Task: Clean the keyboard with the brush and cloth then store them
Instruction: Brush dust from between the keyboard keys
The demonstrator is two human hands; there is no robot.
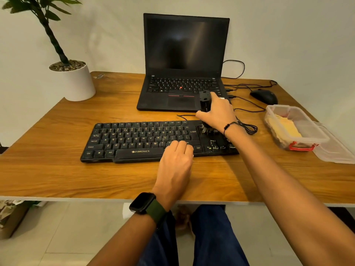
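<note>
A black keyboard [134, 140] lies across the middle of the wooden desk [57, 169]. My right hand [219, 112] grips a black brush [205, 100] by its upright handle, with the bristle end down on the keys at the keyboard's right end. My left hand [177, 160] rests on the keys near the lower right of the main block, fingers bent over them. A yellow cloth [286, 126] lies inside a clear plastic box [299, 112] at the right of the desk.
An open black laptop [184, 60] stands behind the keyboard. A black mouse [264, 96] and cables [247, 127] lie at the back right. The box's clear lid [336, 150] lies beside it. A white plant pot [75, 81] stands at the back left corner.
</note>
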